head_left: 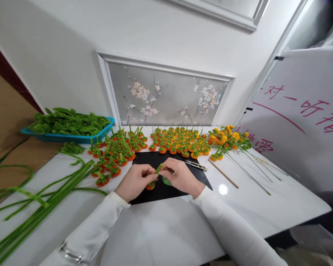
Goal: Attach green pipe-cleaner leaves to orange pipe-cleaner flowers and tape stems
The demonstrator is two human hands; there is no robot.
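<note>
Over a black mat (144,197), my left hand (135,181) pinches the green fuzzy stem (159,168) of a small orange flower (150,186), which hangs head down below the fingers. Close beside it, the fingertips of my right hand (180,175) are closed at the same stem; whatever they hold there is too small to make out. A roll of green tape (165,181) shows partly under my right hand, which hides the rest. Thread snips (196,165) lie at the mat's right edge, just beyond that hand.
Rows of orange and yellow pipe-cleaner flowers (173,142) stand behind the mat. A blue basket (69,139) of green leaf pieces sits at the back left, long green pipe cleaners (55,207) at left. A wooden stick (223,173) and finished-looking yellow flowers (230,137) lie at right.
</note>
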